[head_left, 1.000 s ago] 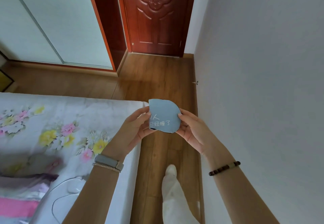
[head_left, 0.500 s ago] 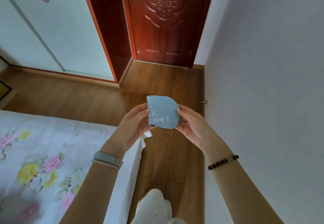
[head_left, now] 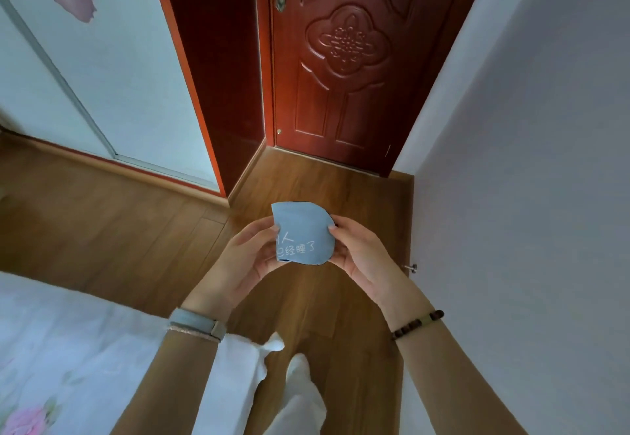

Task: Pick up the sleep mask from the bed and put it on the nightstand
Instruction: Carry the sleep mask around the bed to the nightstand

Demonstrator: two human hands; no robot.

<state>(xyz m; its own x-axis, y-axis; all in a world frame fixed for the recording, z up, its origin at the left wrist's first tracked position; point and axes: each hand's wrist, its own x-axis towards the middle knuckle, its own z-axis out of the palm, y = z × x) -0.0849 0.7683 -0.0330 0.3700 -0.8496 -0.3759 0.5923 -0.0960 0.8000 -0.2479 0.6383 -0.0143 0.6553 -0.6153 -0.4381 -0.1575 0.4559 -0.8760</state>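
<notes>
I hold a light blue sleep mask, folded in half with white characters printed on it, in front of me at chest height over the wooden floor. My left hand pinches its left edge and my right hand pinches its right edge. The bed, covered in a white flowered sheet, fills the lower left, below and left of my left forearm. No nightstand is in view.
A closed dark red door stands straight ahead. A white wall runs along the right, with a small metal doorstop low on it. Pale sliding wardrobe panels are at the left. My white-trousered leg is below.
The view has tilted up and moved toward the door, so less of the bed shows. Both hands keep the same hold on the mask.
</notes>
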